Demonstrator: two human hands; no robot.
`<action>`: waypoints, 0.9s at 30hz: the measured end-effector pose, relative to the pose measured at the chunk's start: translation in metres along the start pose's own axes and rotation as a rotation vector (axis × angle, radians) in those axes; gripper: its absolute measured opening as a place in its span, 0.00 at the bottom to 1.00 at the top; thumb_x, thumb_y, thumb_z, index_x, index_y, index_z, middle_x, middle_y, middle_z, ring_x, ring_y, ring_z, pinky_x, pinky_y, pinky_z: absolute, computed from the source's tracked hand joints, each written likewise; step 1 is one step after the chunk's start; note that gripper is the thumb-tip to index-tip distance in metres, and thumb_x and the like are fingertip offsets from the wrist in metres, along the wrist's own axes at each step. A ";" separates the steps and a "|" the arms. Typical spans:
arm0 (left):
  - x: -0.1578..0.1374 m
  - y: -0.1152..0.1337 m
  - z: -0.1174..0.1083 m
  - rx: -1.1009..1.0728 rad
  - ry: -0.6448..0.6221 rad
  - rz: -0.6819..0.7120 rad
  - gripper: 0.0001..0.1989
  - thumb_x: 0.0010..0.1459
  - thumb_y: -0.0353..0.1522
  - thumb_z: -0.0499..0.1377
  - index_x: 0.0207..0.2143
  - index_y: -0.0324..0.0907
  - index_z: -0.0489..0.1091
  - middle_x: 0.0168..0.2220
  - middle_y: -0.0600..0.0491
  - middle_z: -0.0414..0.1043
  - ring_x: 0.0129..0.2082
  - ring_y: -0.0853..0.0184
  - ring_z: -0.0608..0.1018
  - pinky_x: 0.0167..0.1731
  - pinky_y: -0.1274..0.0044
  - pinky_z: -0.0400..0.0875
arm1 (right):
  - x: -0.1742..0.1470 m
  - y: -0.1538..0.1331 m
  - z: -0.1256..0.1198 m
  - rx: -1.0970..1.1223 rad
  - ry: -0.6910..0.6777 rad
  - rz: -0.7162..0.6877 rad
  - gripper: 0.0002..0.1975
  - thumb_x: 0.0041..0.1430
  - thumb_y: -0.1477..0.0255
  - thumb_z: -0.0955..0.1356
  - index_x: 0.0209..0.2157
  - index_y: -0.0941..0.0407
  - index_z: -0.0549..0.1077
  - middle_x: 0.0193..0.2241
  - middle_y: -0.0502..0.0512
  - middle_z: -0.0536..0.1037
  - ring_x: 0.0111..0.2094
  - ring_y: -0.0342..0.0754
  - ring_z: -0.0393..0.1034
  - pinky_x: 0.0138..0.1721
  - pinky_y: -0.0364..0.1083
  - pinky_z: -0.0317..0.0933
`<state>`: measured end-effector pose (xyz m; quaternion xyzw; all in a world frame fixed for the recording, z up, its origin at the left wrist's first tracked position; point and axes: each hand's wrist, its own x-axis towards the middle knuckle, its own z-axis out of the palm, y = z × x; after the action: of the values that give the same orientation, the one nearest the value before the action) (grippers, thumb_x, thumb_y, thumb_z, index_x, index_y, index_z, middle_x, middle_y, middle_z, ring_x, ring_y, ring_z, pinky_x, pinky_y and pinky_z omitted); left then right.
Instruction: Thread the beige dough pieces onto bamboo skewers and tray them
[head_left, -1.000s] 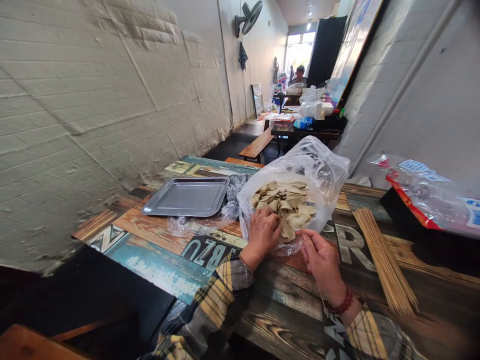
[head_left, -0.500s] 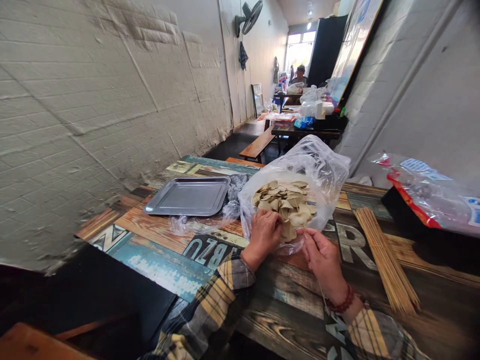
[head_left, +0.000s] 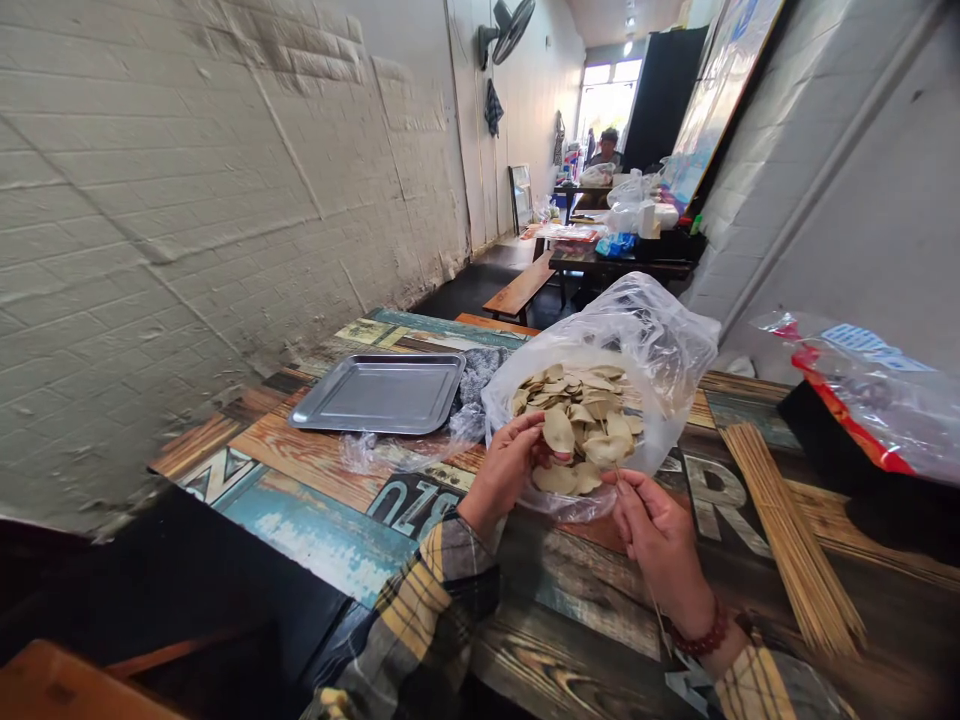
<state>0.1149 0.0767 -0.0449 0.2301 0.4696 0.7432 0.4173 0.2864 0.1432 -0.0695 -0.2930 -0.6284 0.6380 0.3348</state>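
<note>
My left hand (head_left: 501,472) pinches a thin, pale, round slice (head_left: 558,431) between thumb and fingers, over the mouth of a clear plastic bag (head_left: 667,335). A heap of similar beige slices (head_left: 574,385) fills the bag; I cannot tell what food they are. In my right hand (head_left: 661,532) is a thin bamboo skewer (head_left: 657,606), its lower end showing below the palm. Another pale slice (head_left: 609,447) is at the skewer's upper tip. To the right lies a bundle of bamboo skewers (head_left: 795,540).
A metal tray (head_left: 379,393) stands left of the bag, with crumpled plastic wrap (head_left: 405,452) around it. At the right edge is a black box (head_left: 821,415) with red-trimmed plastic packaging on top. Farther back are a bench (head_left: 519,285), cluttered tables and a seated person (head_left: 607,150).
My left hand has drawn back slightly left and now holds up a slice from the heap. My right hand has shifted a little right and down with the skewer.
</note>
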 end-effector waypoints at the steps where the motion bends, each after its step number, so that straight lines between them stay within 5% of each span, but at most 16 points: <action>1: -0.001 0.002 0.000 -0.050 -0.017 -0.023 0.18 0.49 0.35 0.62 0.43 0.37 0.67 0.28 0.53 0.74 0.24 0.68 0.78 0.23 0.80 0.63 | 0.000 0.000 0.000 0.006 0.004 0.005 0.19 0.58 0.55 0.65 0.38 0.58 0.71 0.14 0.40 0.58 0.14 0.37 0.49 0.13 0.37 0.44; 11: 0.000 0.020 -0.011 -0.269 0.038 0.012 0.18 0.47 0.28 0.66 0.40 0.40 0.66 0.37 0.49 0.76 0.34 0.64 0.81 0.24 0.83 0.67 | 0.002 -0.003 -0.001 0.026 0.029 0.033 0.18 0.56 0.57 0.67 0.37 0.58 0.72 0.13 0.40 0.58 0.14 0.38 0.49 0.14 0.38 0.44; 27: -0.001 0.022 -0.013 -0.308 -0.052 -0.016 0.11 0.51 0.36 0.63 0.33 0.40 0.66 0.41 0.45 0.77 0.25 0.70 0.77 0.16 0.85 0.60 | 0.002 -0.001 -0.002 0.023 0.021 0.039 0.18 0.56 0.56 0.67 0.37 0.58 0.72 0.13 0.40 0.57 0.14 0.38 0.47 0.13 0.38 0.43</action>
<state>0.0970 0.0649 -0.0315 0.1786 0.3410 0.7969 0.4655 0.2867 0.1460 -0.0688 -0.3080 -0.6117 0.6485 0.3324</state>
